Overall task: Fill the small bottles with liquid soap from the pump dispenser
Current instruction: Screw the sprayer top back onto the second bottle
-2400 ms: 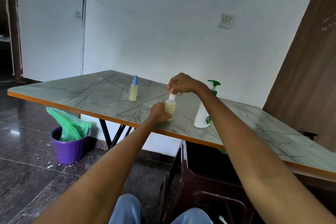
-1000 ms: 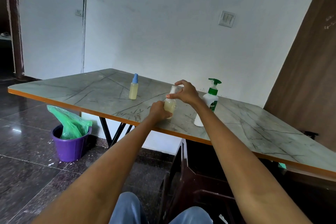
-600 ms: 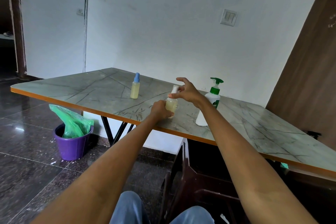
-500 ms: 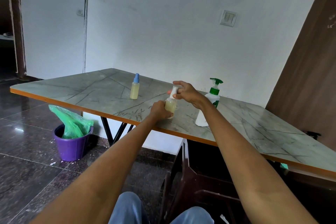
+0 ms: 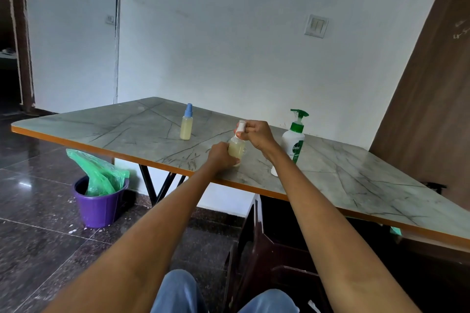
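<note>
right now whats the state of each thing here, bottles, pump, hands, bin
small bottle: upright on the table, yellowish liquid inside
white cap: on the small bottle's top
left hand: grips the small bottle's body
right hand: pinches the white cap
blue-capped bottle: upright, capped, filled, untouched
pump dispenser: upright, untouched
purple bin: on the floor, green bag inside

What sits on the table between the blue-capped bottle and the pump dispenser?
In the head view, the second small bottle stands between the blue-capped bottle and the pump dispenser, its body gripped by the left hand, its white cap pinched by the right hand.
</note>
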Demonstrator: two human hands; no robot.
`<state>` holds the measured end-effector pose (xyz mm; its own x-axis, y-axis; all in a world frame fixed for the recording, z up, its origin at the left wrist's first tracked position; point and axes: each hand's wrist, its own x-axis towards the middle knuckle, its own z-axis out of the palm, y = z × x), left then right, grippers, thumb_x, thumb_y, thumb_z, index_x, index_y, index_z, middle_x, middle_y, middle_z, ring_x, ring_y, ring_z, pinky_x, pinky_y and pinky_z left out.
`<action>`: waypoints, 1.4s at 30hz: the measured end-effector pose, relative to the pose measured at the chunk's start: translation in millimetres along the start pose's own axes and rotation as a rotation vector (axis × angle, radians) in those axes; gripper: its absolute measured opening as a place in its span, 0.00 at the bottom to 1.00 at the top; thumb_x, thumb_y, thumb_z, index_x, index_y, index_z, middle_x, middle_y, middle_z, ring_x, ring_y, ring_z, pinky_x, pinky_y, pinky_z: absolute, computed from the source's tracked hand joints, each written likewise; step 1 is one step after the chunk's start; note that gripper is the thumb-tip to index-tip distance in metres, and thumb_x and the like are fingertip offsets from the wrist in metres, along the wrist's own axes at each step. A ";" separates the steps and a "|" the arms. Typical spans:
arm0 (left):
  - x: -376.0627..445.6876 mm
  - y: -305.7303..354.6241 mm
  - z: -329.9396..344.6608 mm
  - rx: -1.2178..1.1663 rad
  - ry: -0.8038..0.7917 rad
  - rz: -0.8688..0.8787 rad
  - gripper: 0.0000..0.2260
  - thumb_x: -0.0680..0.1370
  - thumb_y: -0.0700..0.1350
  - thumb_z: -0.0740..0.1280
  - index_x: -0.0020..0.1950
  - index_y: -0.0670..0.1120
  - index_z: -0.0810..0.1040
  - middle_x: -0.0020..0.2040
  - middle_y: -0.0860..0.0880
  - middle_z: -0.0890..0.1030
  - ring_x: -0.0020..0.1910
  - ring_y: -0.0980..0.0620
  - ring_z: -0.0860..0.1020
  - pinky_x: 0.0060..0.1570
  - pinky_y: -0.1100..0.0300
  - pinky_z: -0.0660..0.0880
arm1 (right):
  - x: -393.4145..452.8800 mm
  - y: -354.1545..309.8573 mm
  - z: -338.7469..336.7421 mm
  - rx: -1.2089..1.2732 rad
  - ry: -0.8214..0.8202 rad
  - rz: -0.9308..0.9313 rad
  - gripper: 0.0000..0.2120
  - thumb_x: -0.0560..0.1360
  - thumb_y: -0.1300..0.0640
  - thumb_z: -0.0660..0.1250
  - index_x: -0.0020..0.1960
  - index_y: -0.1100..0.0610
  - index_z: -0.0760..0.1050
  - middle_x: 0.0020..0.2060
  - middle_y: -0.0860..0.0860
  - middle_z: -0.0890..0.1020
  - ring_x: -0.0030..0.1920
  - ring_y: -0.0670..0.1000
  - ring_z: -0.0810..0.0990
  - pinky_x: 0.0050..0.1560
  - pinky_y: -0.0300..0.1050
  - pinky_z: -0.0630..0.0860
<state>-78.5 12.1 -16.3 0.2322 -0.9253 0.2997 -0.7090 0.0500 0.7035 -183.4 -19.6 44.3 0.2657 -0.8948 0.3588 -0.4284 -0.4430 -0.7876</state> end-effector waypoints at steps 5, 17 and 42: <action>4.7 1.5 -5.0 0.052 -0.036 0.011 0.24 0.73 0.45 0.70 0.66 0.39 0.70 0.63 0.40 0.75 0.62 0.44 0.73 0.58 0.58 0.70 | -3.2 0.4 -3.7 -0.038 -0.108 -0.003 0.22 0.73 0.64 0.70 0.66 0.65 0.72 0.63 0.59 0.78 0.63 0.57 0.77 0.62 0.47 0.72; 46.0 -66.8 -67.7 -0.069 0.588 -0.150 0.33 0.69 0.44 0.74 0.69 0.41 0.62 0.65 0.38 0.68 0.65 0.40 0.67 0.62 0.50 0.66 | 57.1 1.6 10.7 -0.162 0.137 0.027 0.09 0.66 0.51 0.76 0.37 0.56 0.80 0.35 0.51 0.81 0.41 0.53 0.79 0.47 0.49 0.74; 112.3 -87.7 -53.7 -0.014 0.210 -0.159 0.21 0.73 0.40 0.70 0.63 0.35 0.71 0.61 0.37 0.76 0.60 0.40 0.74 0.58 0.53 0.70 | 111.8 14.1 53.9 -0.226 0.113 0.092 0.19 0.66 0.51 0.77 0.27 0.54 0.68 0.31 0.49 0.76 0.41 0.51 0.76 0.50 0.48 0.61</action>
<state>45.5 -76.1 -9.7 0.4739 -0.8238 0.3110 -0.6435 -0.0830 0.7609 -113.2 -122.9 46.3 0.1237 -0.9268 0.3546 -0.6314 -0.3492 -0.6924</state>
